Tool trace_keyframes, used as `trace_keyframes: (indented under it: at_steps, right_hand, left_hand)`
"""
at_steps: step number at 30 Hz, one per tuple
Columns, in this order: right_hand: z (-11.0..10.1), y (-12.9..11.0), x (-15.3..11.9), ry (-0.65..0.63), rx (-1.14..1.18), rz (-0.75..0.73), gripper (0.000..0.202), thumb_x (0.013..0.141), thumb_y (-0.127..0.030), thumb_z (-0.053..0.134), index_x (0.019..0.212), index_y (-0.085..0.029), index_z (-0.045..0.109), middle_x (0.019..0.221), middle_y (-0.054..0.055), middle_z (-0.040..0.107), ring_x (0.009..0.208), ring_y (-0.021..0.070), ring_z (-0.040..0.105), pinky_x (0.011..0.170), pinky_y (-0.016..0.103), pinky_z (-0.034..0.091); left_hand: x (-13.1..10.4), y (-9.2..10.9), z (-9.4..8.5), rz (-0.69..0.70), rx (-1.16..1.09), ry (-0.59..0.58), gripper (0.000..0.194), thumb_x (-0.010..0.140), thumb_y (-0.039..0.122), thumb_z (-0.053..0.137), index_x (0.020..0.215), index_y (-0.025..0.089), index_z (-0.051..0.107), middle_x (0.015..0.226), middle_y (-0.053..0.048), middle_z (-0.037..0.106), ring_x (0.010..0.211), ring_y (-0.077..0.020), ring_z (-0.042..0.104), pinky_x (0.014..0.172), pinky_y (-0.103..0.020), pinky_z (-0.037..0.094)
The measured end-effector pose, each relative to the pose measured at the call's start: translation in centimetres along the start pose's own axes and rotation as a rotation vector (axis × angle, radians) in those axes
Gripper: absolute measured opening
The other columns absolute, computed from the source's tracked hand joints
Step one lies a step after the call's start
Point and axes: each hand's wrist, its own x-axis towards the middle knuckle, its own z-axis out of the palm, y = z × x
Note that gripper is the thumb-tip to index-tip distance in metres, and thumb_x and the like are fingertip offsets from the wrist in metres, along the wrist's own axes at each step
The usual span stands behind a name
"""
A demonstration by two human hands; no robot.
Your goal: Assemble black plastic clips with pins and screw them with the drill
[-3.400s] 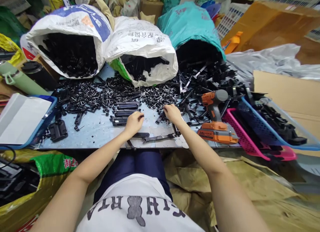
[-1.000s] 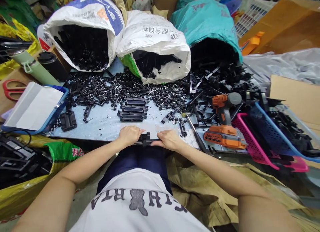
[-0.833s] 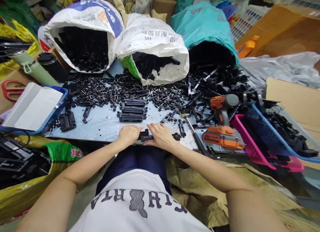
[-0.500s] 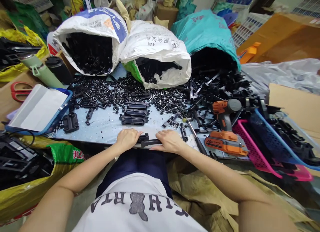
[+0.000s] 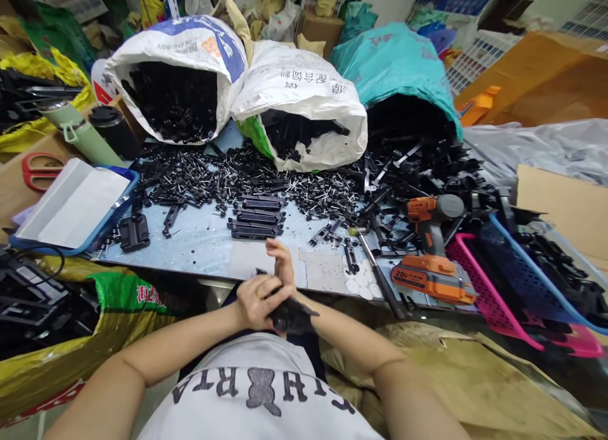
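Observation:
My left hand [image 5: 259, 299] is wrapped round a dark black part [image 5: 292, 314], held close to my body at the table's front edge. Just behind it, my right hand [image 5: 281, 263] is raised with its fingers stretched upward, its palm close to the part; its wrist is partly behind the part. Beyond the hands, several long black assemblies [image 5: 258, 217] lie stacked in a row on the blue table top [image 5: 190, 250]. A heap of small black pieces with metal pins [image 5: 228, 174] spreads behind them.
An orange cordless drill [image 5: 432, 250] and a hammer [image 5: 380, 275] lie at the right, beside a pink basket [image 5: 498, 307]. Three open sacks, one of them teal [image 5: 399, 66], line the back. At the left are a blue tray [image 5: 85, 240] and red scissors [image 5: 35, 171].
Both hands have come together and drawn back toward my body. The black part, earlier held level between them at the table edge, is now tilted; my right hand's fingers have opened.

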Motion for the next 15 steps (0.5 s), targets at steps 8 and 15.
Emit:
trace_keyframes:
  at_steps: [8,15]
  right_hand:
    - [0.3,7.9,9.8,-0.482,-0.575,-0.202,0.056,0.086,-0.055,0.044,0.13,-0.022,0.049,0.145,0.013,0.034,0.139,0.0335,0.013,0.108,0.06,0.004]
    - [-2.0,12.3,19.8,-0.291,-0.391,-0.199,0.042,0.094,-0.038,0.032,0.124,-0.019,0.053,0.136,0.01,0.047,0.13,0.0218,0.034,0.109,0.044,0.024]
  left_hand:
    - [-0.6,-9.6,0.3,-0.14,0.492,-0.491,0.037,0.079,0.039,0.064,0.114,0.03,0.06,0.115,-0.008,0.062,0.109,-0.0259,0.052,0.091,-0.045,0.037]
    - [2.0,-11.9,0.3,-0.31,0.483,-0.492,0.046,0.078,0.043,0.064,0.119,0.025,0.057,0.119,-0.011,0.059,0.111,-0.0273,0.049,0.094,-0.045,0.033]
